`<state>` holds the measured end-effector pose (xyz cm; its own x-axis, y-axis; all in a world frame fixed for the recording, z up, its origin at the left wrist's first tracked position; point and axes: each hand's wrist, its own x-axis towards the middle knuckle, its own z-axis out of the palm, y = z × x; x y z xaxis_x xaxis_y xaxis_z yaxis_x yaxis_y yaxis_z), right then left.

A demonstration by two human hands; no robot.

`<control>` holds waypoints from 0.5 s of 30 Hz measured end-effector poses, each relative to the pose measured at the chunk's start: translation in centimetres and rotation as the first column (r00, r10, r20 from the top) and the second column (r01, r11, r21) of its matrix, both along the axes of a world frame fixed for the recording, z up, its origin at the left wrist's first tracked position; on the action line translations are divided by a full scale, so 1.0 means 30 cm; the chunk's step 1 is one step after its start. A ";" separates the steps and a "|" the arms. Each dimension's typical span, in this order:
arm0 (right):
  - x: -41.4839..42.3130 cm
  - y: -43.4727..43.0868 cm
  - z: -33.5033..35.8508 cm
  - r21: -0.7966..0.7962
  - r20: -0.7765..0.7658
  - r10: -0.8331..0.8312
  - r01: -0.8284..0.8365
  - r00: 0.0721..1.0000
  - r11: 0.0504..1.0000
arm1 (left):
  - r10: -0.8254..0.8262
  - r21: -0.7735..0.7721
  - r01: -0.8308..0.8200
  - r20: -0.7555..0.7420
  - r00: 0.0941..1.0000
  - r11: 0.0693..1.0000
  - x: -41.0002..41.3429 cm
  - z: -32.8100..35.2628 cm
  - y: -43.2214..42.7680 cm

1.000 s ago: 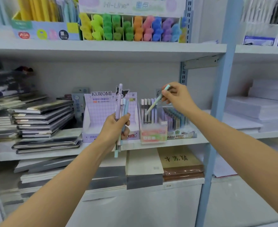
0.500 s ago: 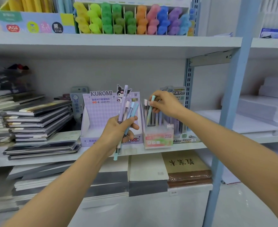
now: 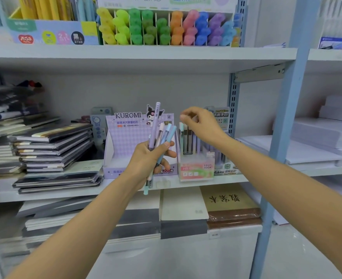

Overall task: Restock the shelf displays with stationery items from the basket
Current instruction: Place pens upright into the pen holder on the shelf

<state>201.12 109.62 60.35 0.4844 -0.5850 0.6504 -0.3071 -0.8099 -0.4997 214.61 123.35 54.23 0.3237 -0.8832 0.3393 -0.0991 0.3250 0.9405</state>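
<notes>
Left hand [image 3: 148,162] is gripping the pen bundle [image 3: 167,135], axes near upright, tops leaning right toward the display box [image 3: 196,170] on the shelf [image 3: 230,179]. Right hand [image 3: 202,125] is hovering over that box, nearer to it. Its grip is curled and blurred, so I cannot tell if it's pinching the teal pen [image 3: 181,135].

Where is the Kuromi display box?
Head view, centre: the Kuromi display box sits on the middle shelf, between the notebook stack and the Fruit Soda box.
</notes>
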 end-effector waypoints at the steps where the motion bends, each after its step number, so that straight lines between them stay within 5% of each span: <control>1: -0.006 0.018 0.004 0.072 0.040 0.074 -0.077 0.996 0.994 | 0.001 -0.002 -0.001 0.004 1.000 1.000 -0.005 0.001 0.001; 6: -0.027 0.087 -0.006 0.353 -0.020 0.310 -0.284 0.950 0.891 | 0.003 0.002 -0.003 0.039 0.999 1.000 -0.045 0.012 0.002; 11: -0.061 0.092 0.020 0.427 0.328 0.301 -0.424 0.896 0.798 | -0.008 0.017 0.007 0.037 0.999 1.000 -0.062 0.018 0.023; 15: -0.096 0.064 0.073 0.370 0.553 0.113 -0.366 0.825 0.854 | 0.028 0.024 -0.029 0.017 0.999 0.999 -0.052 0.013 0.037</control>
